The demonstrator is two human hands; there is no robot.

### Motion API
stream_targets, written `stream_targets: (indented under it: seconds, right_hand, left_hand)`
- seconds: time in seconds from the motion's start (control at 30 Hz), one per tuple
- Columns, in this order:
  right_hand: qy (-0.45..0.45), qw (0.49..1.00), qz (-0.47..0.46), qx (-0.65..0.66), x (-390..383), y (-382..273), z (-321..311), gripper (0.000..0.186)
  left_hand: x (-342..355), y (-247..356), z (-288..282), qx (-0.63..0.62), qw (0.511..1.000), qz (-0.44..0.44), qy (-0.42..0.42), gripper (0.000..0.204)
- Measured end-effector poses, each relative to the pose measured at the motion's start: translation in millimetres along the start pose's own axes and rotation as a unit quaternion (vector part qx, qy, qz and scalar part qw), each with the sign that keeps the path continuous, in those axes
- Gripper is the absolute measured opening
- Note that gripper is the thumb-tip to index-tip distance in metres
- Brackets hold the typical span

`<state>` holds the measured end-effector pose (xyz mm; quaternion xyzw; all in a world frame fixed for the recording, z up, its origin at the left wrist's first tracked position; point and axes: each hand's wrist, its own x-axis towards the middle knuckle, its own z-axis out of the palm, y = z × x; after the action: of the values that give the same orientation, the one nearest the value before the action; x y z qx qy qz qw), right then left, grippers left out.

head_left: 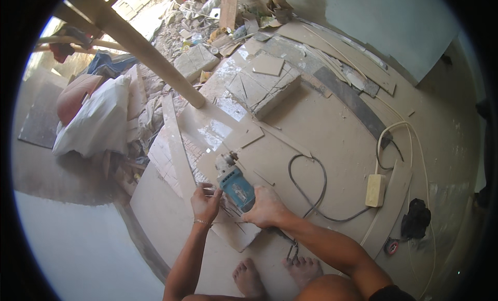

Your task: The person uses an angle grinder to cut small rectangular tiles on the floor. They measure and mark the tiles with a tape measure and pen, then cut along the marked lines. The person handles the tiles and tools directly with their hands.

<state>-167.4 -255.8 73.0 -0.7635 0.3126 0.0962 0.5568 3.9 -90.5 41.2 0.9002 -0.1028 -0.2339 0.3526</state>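
My right hand [264, 207] grips the rear of a blue angle grinder [236, 189], whose metal head [226, 161] points away from me. Its disc is hard to make out. My left hand [206, 202], fingers curled, holds the near end of a long, narrow tile strip [176, 135], just left of the grinder. Beneath both hands lies a pale cut tile piece [236, 233] on the dusty floor. A dark cord [324, 192] trails from behind the grinder in a loop toward a cream power strip [375, 190] on the right.
A concrete slab [272, 91] lies ahead beside a leaning pole [181, 86]. Rubble [192, 23] and white sacks [98, 119] crowd the back left. Long strips [337, 52], a black cloth [415, 218] and a tape measure [391, 246] lie at right. My bare feet [249, 277] are below.
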Motion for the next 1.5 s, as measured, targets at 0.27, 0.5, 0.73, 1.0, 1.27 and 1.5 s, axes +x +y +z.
stream_targets:
  seconds: [0.27, 0.5, 0.73, 1.0, 1.27, 1.5]
  right_hand:
    - [-0.040, 0.999, 0.033, -0.013, 9, 0, 12, 0.070]
    - [-0.061, 0.997, 0.050, -0.012, 8, -2, 10, 0.071]
    - [-0.068, 0.995, 0.064, -0.028, 8, -1, 17, 0.074]
    - [-0.075, 0.994, 0.075, -0.033, 7, -1, 20, 0.074]
    - [-0.077, 0.995, 0.056, -0.039, 6, 3, 25, 0.073]
    - [-0.080, 0.995, 0.053, -0.028, 3, -1, 20, 0.067]
  left_hand:
    - [-7, -12, -2, 0.242, 0.935, 0.259, -0.027, 0.103]
    - [-4, -9, -3, 0.239, 0.942, 0.227, -0.069, 0.102]
    - [-4, -8, -2, 0.222, 0.945, 0.233, -0.061, 0.101]
    - [-4, -10, -2, 0.237, 0.940, 0.238, -0.058, 0.102]
    - [-2, -14, -1, 0.237, 0.937, 0.253, -0.047, 0.103]
    - [-3, -13, -1, 0.232, 0.939, 0.248, -0.048, 0.103]
